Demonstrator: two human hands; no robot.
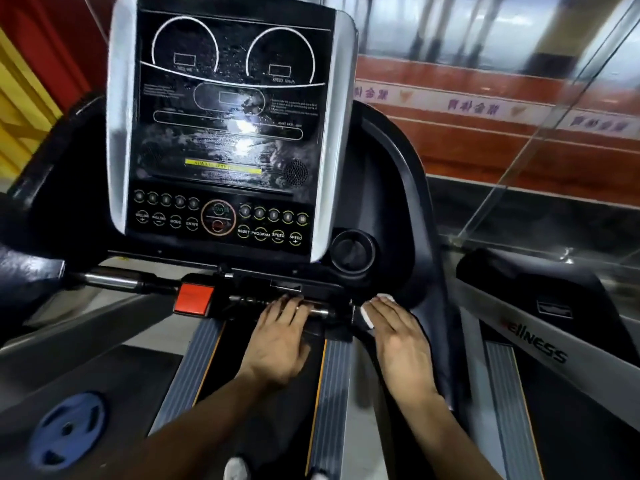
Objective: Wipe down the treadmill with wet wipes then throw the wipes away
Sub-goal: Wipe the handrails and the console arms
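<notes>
The treadmill's black console (pixel 225 133) stands in front of me, its screen streaked with wet smears. Below it runs the chrome front handlebar (pixel 114 280). My left hand (pixel 280 337) lies over the bar's middle, fingers laid forward across it. My right hand (pixel 398 337) presses a white wet wipe (pixel 366 315) flat against the black housing at the bar's right end. Its fingers are straight, and the wipe peeks out at the fingertips and beside the index finger.
A red safety-stop block (pixel 194 299) sits on the bar left of my left hand. A round cup holder (pixel 351 252) is just above my right hand. A second treadmill (pixel 533 341) stands close on the right before a glass panel (pixel 554 133). A blue weight plate (pixel 67 431) lies on the floor at left.
</notes>
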